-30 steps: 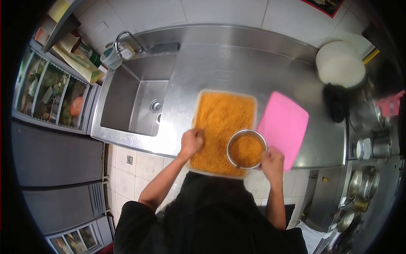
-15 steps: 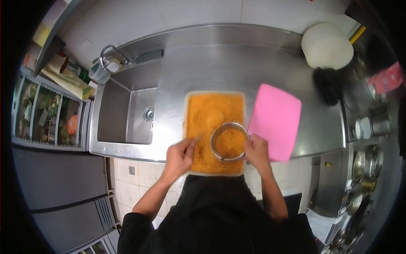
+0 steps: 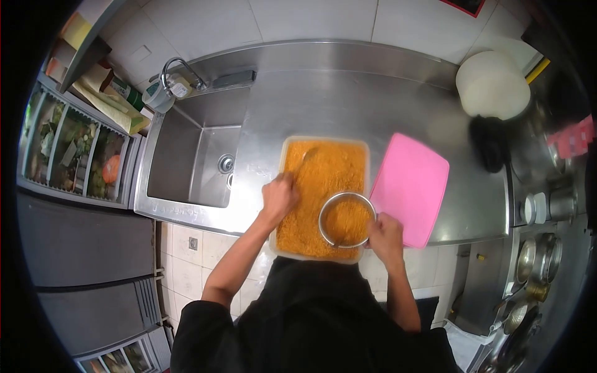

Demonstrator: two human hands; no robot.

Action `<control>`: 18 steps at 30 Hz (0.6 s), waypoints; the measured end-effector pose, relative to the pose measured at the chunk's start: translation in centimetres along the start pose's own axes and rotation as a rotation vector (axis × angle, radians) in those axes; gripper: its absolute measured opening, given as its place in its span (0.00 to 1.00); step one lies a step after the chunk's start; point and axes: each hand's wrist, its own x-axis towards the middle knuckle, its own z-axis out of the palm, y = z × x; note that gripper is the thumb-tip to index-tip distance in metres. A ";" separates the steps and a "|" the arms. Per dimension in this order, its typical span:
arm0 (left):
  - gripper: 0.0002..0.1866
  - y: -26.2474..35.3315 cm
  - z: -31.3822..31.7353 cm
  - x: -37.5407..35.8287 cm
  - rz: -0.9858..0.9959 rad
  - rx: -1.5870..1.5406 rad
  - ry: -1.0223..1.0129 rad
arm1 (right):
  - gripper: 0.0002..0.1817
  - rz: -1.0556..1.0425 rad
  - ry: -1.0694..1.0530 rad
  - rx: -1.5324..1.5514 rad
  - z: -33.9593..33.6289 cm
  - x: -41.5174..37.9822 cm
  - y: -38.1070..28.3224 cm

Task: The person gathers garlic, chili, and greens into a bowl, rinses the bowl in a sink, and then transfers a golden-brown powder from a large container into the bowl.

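Note:
A rectangular plastic tub (image 3: 367,163) full of orange crumbly powder (image 3: 336,168) stands at the counter's front edge. My left hand (image 3: 281,196) is closed over the tub's left side, gripping a spoon (image 3: 308,154) whose tip rests on the powder towards the far end. My right hand (image 3: 385,235) is closed on the right side of a round metal cup (image 3: 323,231), held over the tub's near right part. Orange powder shows inside the cup; my fingers cover any handle. Beside the tub, on the right, lies a pink rectangular lid (image 3: 411,186).
A steel counter (image 3: 323,102) spreads around the tub. On its left is a sink (image 3: 193,165) with a curved faucet (image 3: 177,65). A white round container (image 3: 494,87) and a black item (image 3: 488,143) sit at the right. Metal bowls (image 3: 528,255) line the far right.
My left hand has moved away from me with the spoon, which now reaches the tub's far part. The cup stays over the near right part. The whole view has shifted slightly.

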 end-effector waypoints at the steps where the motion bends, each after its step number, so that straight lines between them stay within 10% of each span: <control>1: 0.04 0.4 0.5 0.1 -0.044 -0.023 -0.089 | 0.13 0.008 -0.004 0.023 0.0 -0.2 -0.1; 9: 0.10 0.5 1.1 -0.1 -0.506 -0.696 -0.347 | 0.13 0.044 -0.043 0.061 0.2 -1.0 -0.3; 18: 0.10 1.5 -7.2 -1.8 -0.495 -0.754 -0.380 | 0.14 -0.019 -0.013 0.015 1.1 0.1 -0.6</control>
